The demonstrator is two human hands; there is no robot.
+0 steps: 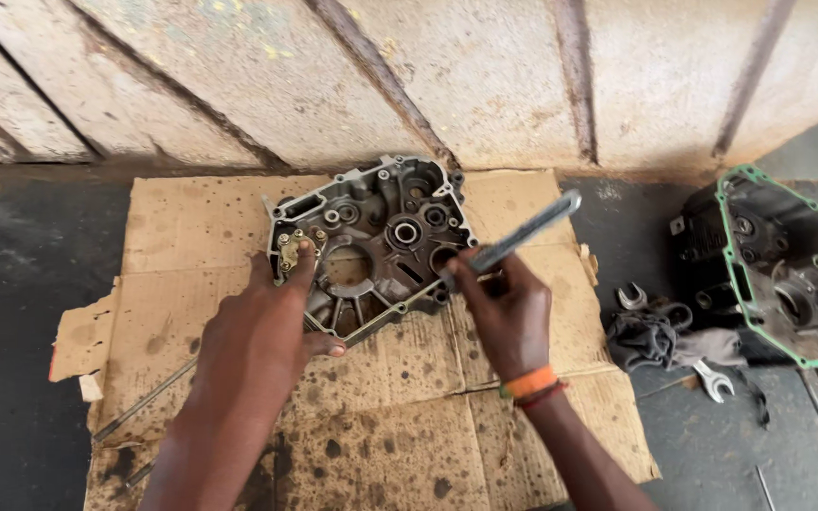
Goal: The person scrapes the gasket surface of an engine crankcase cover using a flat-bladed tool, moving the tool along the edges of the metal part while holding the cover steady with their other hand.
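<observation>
A grey metal engine crankcase half (381, 237) lies open side up on oil-stained cardboard (381, 426). My left hand (262, 331) rests on its left edge, with a fingertip pressing a small brass-coloured part (297, 248) set into the case. My right hand (504, 308) grips a long flat metal tool (523, 232), which slants up to the right from the case's right edge. An orange and red band circles my right wrist.
Another dark crankcase half with a green gasket (773, 265) sits at the right on the dark floor. Beside it lie a grey rag (650, 336) and a spanner (712, 378). A thin rod (144, 402) lies at the cardboard's left. A concrete wall runs behind.
</observation>
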